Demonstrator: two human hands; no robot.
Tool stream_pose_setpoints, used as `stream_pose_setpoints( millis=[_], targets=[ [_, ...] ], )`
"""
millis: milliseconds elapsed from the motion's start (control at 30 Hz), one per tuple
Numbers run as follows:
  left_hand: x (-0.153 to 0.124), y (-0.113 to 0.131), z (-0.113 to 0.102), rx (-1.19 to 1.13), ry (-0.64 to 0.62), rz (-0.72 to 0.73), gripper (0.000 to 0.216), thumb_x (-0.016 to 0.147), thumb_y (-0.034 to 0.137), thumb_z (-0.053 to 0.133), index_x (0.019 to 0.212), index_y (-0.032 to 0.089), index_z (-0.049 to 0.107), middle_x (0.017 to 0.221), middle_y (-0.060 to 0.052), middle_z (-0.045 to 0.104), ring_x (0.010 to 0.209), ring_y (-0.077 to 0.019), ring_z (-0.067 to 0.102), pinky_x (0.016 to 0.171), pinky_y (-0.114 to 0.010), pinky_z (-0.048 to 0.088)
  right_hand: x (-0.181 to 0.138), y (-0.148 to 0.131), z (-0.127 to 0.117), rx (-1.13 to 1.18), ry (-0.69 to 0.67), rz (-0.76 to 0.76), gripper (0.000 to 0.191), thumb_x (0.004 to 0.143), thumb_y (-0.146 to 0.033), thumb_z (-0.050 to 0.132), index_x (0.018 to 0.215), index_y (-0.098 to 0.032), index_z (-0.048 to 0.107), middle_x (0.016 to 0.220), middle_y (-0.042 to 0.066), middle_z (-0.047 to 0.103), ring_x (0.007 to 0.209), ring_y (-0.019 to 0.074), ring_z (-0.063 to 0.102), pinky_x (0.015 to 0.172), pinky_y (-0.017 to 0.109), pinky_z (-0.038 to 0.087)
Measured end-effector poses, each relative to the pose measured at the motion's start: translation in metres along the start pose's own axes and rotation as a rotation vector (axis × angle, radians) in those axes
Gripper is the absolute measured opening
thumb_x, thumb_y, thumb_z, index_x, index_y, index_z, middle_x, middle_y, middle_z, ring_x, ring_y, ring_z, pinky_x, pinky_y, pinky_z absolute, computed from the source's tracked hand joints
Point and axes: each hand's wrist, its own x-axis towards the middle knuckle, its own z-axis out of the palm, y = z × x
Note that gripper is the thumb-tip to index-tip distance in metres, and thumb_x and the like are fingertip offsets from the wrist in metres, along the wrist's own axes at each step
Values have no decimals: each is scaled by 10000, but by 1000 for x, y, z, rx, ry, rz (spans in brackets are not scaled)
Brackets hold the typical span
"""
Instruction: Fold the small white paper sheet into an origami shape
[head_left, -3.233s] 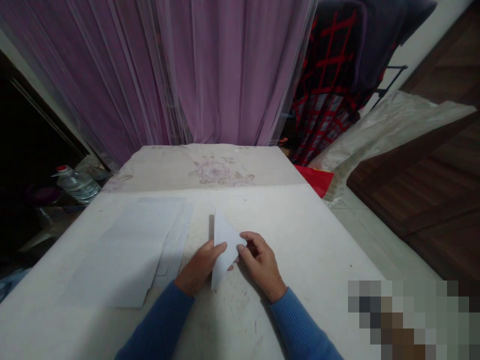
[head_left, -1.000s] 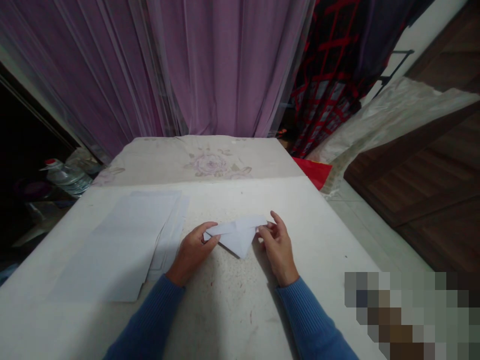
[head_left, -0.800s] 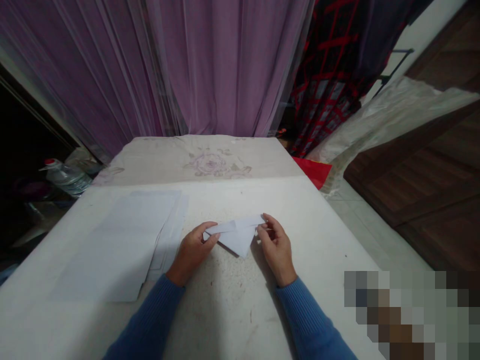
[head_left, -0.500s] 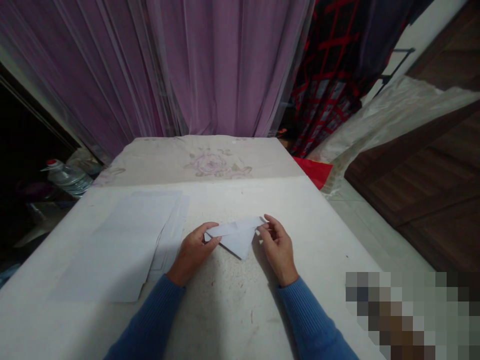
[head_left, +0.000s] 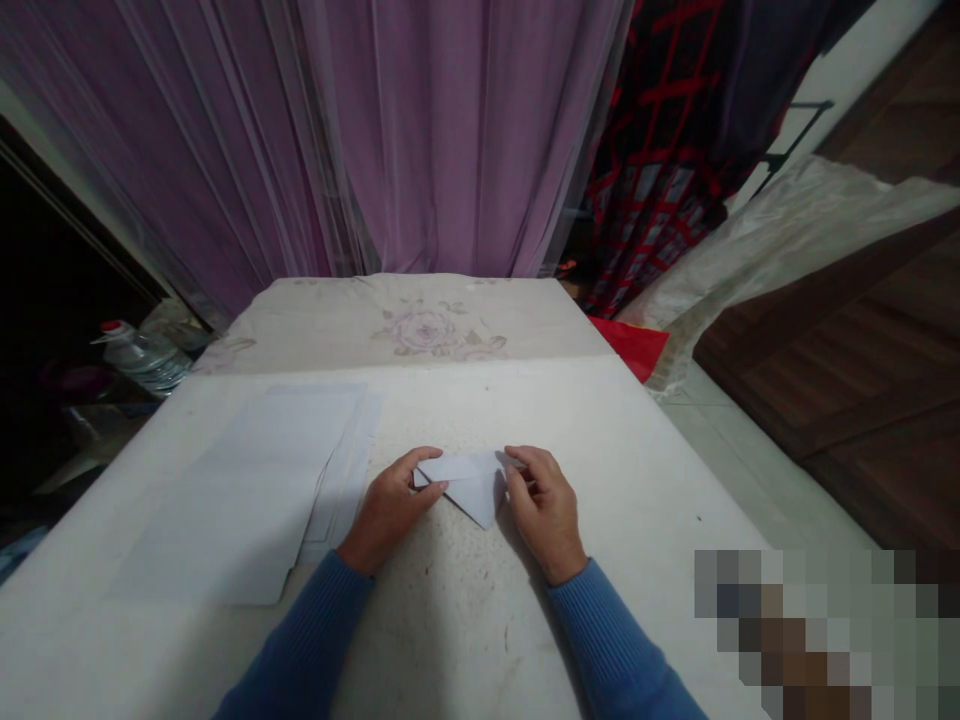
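A folded sheet of white paper [head_left: 471, 486] is held between my two hands, just above the table. It has a flat strip along its upper edge and a point facing toward me. My left hand [head_left: 390, 500] pinches its left end, thumb in front and fingers behind. At the right end, my right hand [head_left: 544, 508] grips the paper's upper corner between thumb and bent fingers, which hide that corner. Blue sleeves cover both forearms.
Several larger white sheets [head_left: 247, 490] lie on the table [head_left: 480, 640] to the left. A flower-patterned cloth [head_left: 322, 320] covers its far end. Beyond hang purple curtains [head_left: 442, 140]. A clear bottle with a red cap [head_left: 146, 360] stands off the left edge; red material [head_left: 637, 345] shows at right.
My right hand has moved left along the paper's upper edge, and its fingers now cover the right corner. My left hand keeps its pinch on the left end.
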Motion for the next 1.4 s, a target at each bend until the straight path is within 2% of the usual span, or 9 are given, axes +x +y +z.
stream_pose_setpoints(
  millis=[100, 233, 400, 567, 700, 833, 967, 1167, 1400],
  targets=[
    [0, -1, 1, -18, -6, 22, 452, 722, 330, 636, 1149, 182, 611, 972, -47, 692, 789, -178, 628, 687, -254, 492, -3, -4, 2, -39, -53, -71, 274, 861, -227, 512, 1087, -215, 666, 1138, 105, 643, 956, 208, 629, 785, 339, 539],
    [-2, 0, 2, -30, 15, 66, 414, 725, 293, 631, 1130, 206, 617, 995, -35, 682, 829, -169, 624, 701, -232, 492, -6, -9, 5, -105, -170, -132, 375, 856, -238, 532, 1223, -232, 609, 1300, 113, 574, 841, 182, 648, 785, 344, 551],
    [-17, 8, 1, -48, 54, 131, 452, 729, 245, 603, 1178, 198, 572, 1010, -34, 659, 811, -149, 618, 679, -213, 491, -7, -21, 8, -131, -249, -200, 389, 842, -237, 545, 1226, -225, 601, 1092, 92, 631, 808, 180, 638, 747, 306, 544],
    [-45, 23, -6, -36, 96, 187, 435, 741, 214, 549, 1175, 203, 570, 1011, -32, 648, 782, -139, 619, 651, -211, 493, -8, -41, 1, -110, -293, -281, 448, 823, -189, 519, 1268, -220, 555, 1241, 112, 572, 822, 175, 640, 773, 314, 540],
    [-66, 30, -6, 19, 133, 273, 352, 764, 196, 541, 1102, 229, 631, 1088, -40, 648, 908, -166, 619, 769, -245, 499, -11, -54, -10, -99, -369, -389, 315, 827, -137, 496, 1104, -223, 619, 997, 71, 635, 815, 174, 632, 733, 293, 538],
    [-82, 30, 1, 59, 93, 308, 324, 783, 190, 547, 1088, 246, 644, 1009, -33, 658, 871, -167, 615, 766, -252, 498, -21, -57, -18, -88, -346, -448, 230, 842, -130, 511, 1029, -199, 627, 931, 74, 634, 821, 181, 633, 730, 300, 550],
    [-96, 30, 8, 196, 72, 357, 423, 794, 163, 542, 1201, 267, 592, 1035, -30, 661, 848, -165, 610, 794, -267, 495, -35, -50, -17, -31, -299, -452, 323, 836, -130, 522, 1139, -215, 593, 1096, 100, 626, 983, 204, 628, 766, 311, 568],
    [-94, 25, 22, 479, 165, 328, 342, 880, 228, 483, 1213, 234, 561, 1173, -60, 645, 1035, -201, 623, 916, -321, 476, -42, -36, -8, -11, -247, -397, 353, 816, -111, 502, 1147, -204, 582, 1118, 101, 621, 1008, 190, 628, 759, 284, 573],
    [-86, 12, 22, 481, 19, 312, 702, 803, 144, 512, 1466, 251, 311, 1434, -81, 490, 1241, -221, 534, 1041, -352, 428, -29, -44, -20, -186, -320, -442, 275, 789, -91, 528, 1033, -199, 593, 1124, 89, 621, 951, 181, 634, 828, 305, 533]
  ],
)
